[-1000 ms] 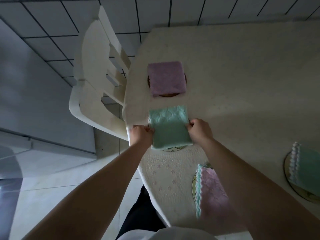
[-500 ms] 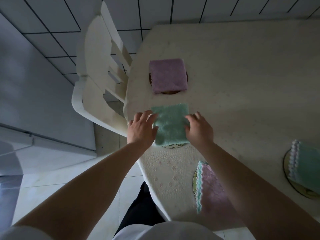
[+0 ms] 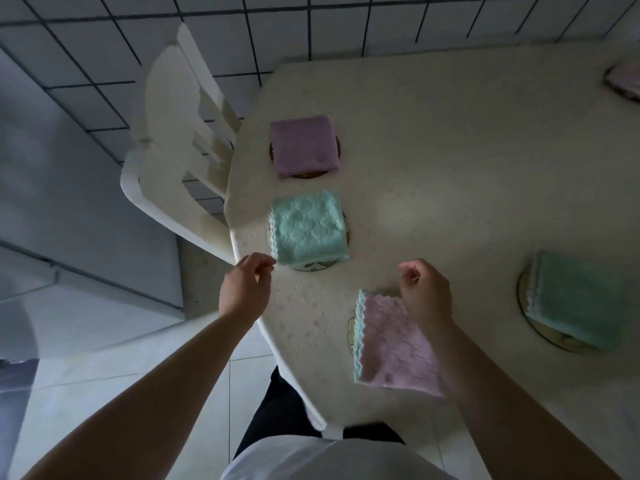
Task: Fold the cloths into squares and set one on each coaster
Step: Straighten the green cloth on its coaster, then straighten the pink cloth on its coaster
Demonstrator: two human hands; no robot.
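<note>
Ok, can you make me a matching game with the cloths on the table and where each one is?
Things:
1. plain pink cloth
2. bumpy green cloth
3. pink cloth with a green wavy edge
4. green cloth with a pale wavy edge

Places:
A. beside the right hand, at the near table edge
B. far over at the right side of the table
C. nearest the white chair's back, farthest up the table's left side
D. just beyond the left hand, between two pink cloths

Pairs: 1-C, 2-D, 3-A, 4-B
</note>
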